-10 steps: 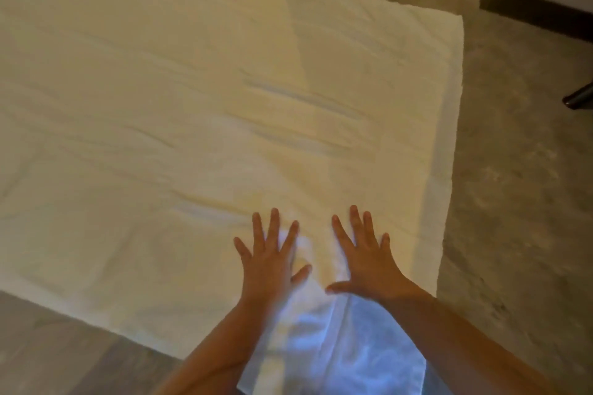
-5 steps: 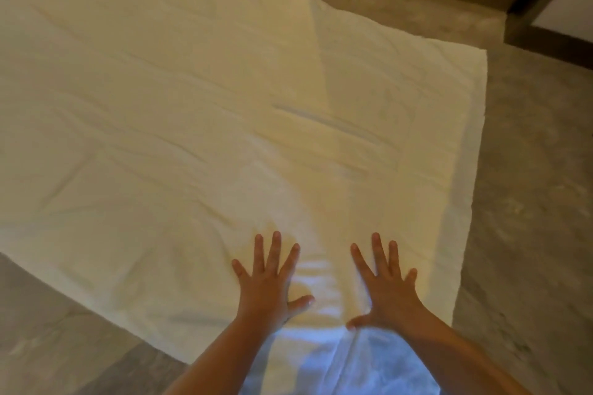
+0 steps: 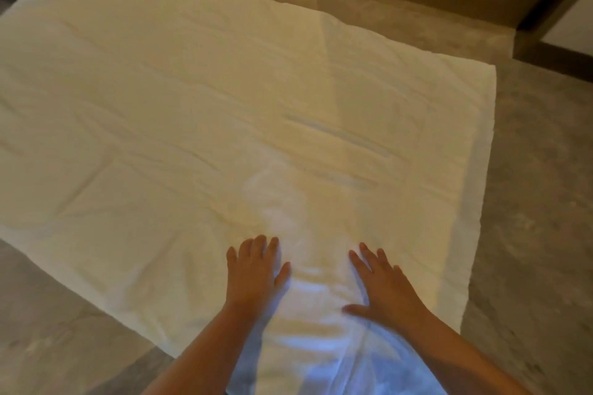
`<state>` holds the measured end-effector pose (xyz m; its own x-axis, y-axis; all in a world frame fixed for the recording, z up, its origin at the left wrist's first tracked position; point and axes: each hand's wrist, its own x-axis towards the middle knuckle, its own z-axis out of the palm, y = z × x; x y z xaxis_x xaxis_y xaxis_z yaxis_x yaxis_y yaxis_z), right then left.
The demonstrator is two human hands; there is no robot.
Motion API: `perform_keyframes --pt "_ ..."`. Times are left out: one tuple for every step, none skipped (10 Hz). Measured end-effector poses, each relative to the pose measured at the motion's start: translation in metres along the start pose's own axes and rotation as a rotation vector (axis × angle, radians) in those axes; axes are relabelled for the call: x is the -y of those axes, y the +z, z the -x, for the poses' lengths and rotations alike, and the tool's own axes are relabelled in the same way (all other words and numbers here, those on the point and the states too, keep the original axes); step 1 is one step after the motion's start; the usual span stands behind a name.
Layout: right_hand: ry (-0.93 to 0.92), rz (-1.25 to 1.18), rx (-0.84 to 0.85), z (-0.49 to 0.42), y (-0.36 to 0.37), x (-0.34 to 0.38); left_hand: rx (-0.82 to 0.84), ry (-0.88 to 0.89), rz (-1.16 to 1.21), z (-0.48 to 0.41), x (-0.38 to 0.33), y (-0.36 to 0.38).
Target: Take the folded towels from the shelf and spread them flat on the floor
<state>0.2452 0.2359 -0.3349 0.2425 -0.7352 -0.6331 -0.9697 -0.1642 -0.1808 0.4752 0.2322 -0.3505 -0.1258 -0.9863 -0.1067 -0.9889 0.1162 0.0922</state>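
No text, label, brand, number or sign can be read anywhere in the view.

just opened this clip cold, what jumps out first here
A big pale towel lies spread over the grey floor, filling most of the view, with creases across its middle. Near its close edge, the left hand and right hand rest flat on it, fingers spread, with rumpled cloth between them.
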Motion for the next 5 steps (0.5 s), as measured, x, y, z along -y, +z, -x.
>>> perform_keyframes --pt "-0.01 -0.006 -0.098 -0.009 -0.029 0.008 -0.046 -0.066 0.036 -0.025 -0.002 -0.021" --pt "0.018 -0.002 -0.221 -0.012 -0.067 0.019 -0.096 -0.06 0.113 -0.05 -0.008 -0.048" --pt "0.057 -0.022 -0.38 -0.005 -0.112 0.036 -0.156 -0.01 0.114 -0.069 -0.011 -0.095" --pt "0.101 -0.032 -0.427 0.014 -0.152 0.064 -0.192 0.022 0.14 -0.073 -0.004 -0.15" --pt "0.118 -0.114 -0.471 0.045 -0.187 0.098 -0.261 0.069 0.135 -0.056 0.006 -0.203"
